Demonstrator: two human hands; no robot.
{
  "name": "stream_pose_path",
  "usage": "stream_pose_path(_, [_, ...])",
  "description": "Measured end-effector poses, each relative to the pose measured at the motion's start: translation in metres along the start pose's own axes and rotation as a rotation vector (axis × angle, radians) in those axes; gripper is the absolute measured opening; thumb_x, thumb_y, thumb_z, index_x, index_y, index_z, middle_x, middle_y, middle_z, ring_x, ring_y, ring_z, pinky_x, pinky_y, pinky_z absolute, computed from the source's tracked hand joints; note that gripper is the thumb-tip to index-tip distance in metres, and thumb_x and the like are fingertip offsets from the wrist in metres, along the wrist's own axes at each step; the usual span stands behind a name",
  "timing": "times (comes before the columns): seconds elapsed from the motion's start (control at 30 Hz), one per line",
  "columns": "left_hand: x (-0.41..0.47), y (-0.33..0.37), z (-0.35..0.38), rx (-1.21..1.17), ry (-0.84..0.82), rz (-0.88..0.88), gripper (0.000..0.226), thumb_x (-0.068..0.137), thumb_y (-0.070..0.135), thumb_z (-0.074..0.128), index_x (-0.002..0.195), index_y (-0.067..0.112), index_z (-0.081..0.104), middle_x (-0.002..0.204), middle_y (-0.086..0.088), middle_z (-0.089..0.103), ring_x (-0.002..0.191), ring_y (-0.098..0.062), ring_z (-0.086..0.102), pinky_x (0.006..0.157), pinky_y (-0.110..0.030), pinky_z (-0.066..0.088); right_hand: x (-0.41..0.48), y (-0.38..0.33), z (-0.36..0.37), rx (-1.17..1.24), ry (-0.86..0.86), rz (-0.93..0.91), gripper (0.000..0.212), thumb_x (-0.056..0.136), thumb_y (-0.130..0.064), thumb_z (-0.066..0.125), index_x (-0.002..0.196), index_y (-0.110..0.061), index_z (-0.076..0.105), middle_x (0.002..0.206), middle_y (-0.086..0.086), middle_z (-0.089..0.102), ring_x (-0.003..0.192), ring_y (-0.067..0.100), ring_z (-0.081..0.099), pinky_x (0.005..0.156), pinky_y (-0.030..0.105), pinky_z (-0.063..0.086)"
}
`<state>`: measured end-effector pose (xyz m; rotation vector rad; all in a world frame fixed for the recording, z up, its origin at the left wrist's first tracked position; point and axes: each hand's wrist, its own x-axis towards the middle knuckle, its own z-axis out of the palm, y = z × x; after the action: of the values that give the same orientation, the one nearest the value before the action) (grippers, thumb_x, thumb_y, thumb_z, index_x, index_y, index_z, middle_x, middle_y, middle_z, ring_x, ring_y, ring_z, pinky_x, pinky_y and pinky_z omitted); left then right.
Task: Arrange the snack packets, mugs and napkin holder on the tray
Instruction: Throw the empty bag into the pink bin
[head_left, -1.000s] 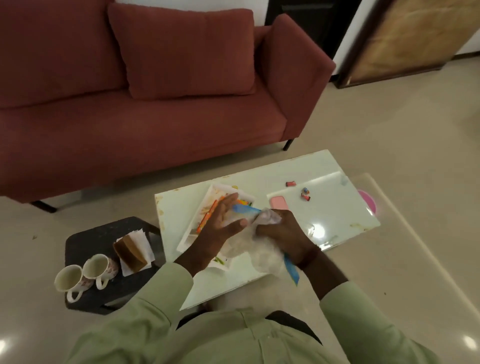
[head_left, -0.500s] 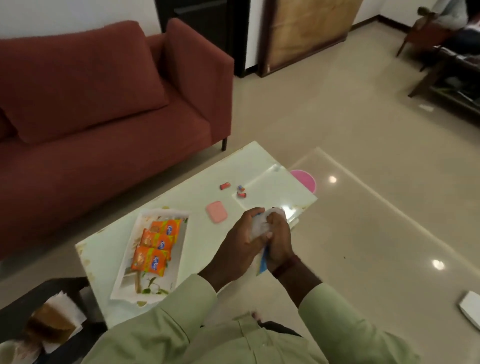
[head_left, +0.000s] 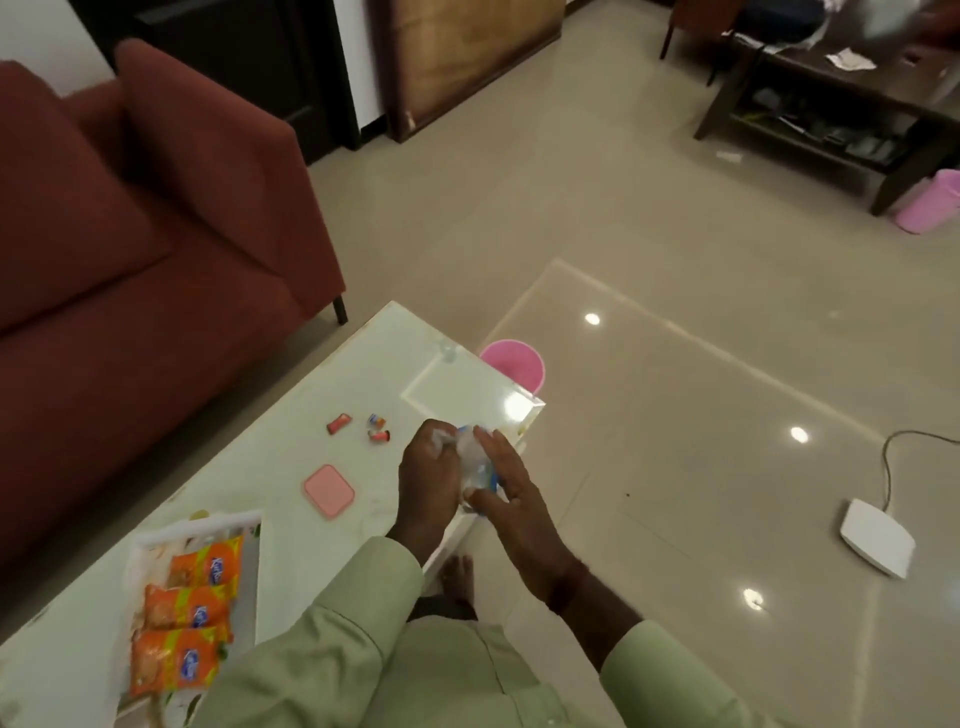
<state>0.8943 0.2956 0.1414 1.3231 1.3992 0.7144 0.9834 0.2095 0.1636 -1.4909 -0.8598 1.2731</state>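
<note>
Where the white tray (head_left: 136, 571) sits at the near left end of the pale table (head_left: 291, 431), three orange snack packets (head_left: 187, 608) lie flat on it, one above another in a column. Each has a blue round logo and a yellow-green band. Their long axes run across the tray, tilted slightly up to the right, while the tray's own long axis runs up the picture, leaning a little right.

Further right, over the table's near edge, the left hand (head_left: 428, 478) has its fingers curled round a crumpled clear wrapper (head_left: 474, 462) with a blue strip. The right hand (head_left: 511, 499) lays straight, spread fingers against the wrapper's other side.

Between tray and hands lies a flat pink pad (head_left: 329, 491), and beyond it a few small wrapped sweets (head_left: 377, 428). A pink bin (head_left: 514, 361) stands past the table's far corner, and a red sofa (head_left: 156, 234) at left.
</note>
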Motion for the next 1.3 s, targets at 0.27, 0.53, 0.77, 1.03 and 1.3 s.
stream_pose_path(0.27, [0.058,0.049,0.059,-0.241,-0.41,-0.292,0.028,0.099,0.025,0.043,0.123,0.022,0.057,0.125,-0.009,0.062,0.117,-0.027,0.058,0.099,-0.049,0.049,0.091,-0.011,-0.101,-0.616,0.011,-0.087,0.067,0.084,-0.025,0.075,0.143,-0.033,0.046,0.143,-0.012,0.05,0.127,0.01,0.049,0.107,0.037,0.046])
stream_pose_path(0.53, [0.148,0.072,0.13,-0.113,-0.744,-0.207,0.048,0.098,0.012,0.054,0.142,0.028,0.044,0.137,-0.003,0.055,0.12,-0.021,0.059,0.093,-0.041,0.055,0.179,-0.015,-0.198,-0.456,0.248,0.147,0.029,0.082,-0.001,0.071,0.106,-0.015,0.075,0.115,0.001,0.069,0.093,0.013,0.063,0.073,0.005,0.05])
stream_pose_path(0.77, [0.234,0.089,0.2,0.051,-0.447,-0.194,0.028,0.075,0.016,0.078,0.088,0.04,0.069,0.093,0.002,0.068,0.078,-0.016,0.07,0.057,-0.03,0.059,0.272,-0.025,-0.262,-0.266,0.226,0.275,0.023,0.082,0.007,0.061,0.086,-0.011,0.075,0.101,0.005,0.07,0.096,0.021,0.063,0.075,0.028,0.056])
stream_pose_path(1.03, [0.298,0.085,0.235,0.075,-0.098,-0.302,0.033,0.066,0.02,0.087,0.084,0.03,0.061,0.09,-0.004,0.07,0.073,-0.024,0.071,0.048,-0.029,0.056,0.359,-0.035,-0.306,-0.043,-0.254,0.43,0.048,0.087,0.012,0.058,0.131,-0.007,0.061,0.132,0.016,0.06,0.121,0.03,0.058,0.098,0.033,0.053])
stream_pose_path(1.3, [0.364,0.026,0.259,0.147,-0.129,-0.275,0.026,0.087,0.011,0.069,0.112,0.017,0.072,0.103,-0.001,0.072,0.094,-0.022,0.069,0.083,-0.038,0.06,0.446,0.033,-0.296,-0.259,-0.05,0.456,0.038,0.085,-0.01,0.075,0.122,-0.005,0.067,0.119,0.013,0.068,0.112,0.031,0.063,0.097,0.039,0.054])
